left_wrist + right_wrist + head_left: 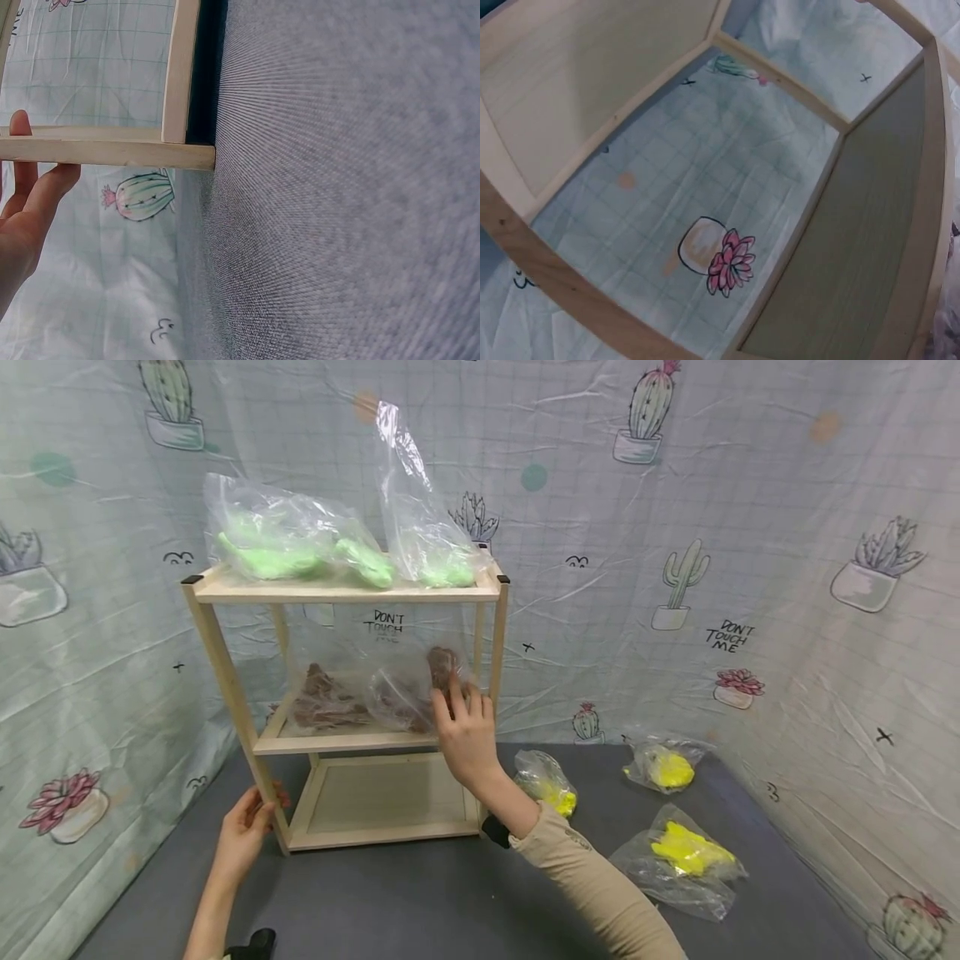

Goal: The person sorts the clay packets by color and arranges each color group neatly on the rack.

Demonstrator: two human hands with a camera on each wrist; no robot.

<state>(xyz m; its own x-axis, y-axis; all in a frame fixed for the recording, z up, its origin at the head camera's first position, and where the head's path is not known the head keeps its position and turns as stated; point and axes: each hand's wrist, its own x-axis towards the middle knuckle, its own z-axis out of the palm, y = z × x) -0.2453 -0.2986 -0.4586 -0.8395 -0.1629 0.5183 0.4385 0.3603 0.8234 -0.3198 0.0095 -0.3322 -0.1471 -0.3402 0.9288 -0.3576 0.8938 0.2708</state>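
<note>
Wrinkled cactus-print backdrop (570, 610) around a dark grey tabletop (420, 902)

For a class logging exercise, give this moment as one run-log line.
left hand: grips pale wooden rack post; right hand: touches clear plastic brown-filled bag; bag: middle wooden shelf

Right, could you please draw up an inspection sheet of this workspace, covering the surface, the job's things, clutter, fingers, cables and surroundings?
Surface: dark grey tabletop, with a wooden rack standing on it.
Job's things: bagged green items on the rack's top shelf, bagged brown items on its middle shelf, three bagged yellow items on the tabletop to the right.
Clutter: nothing seen.
Fingers: left fingers grip the rack's front left post; right fingers touch one bagged brown item, grip unclear.
Cables: nothing seen.
Surroundings: hanging sheeting with cactus prints.
</note>
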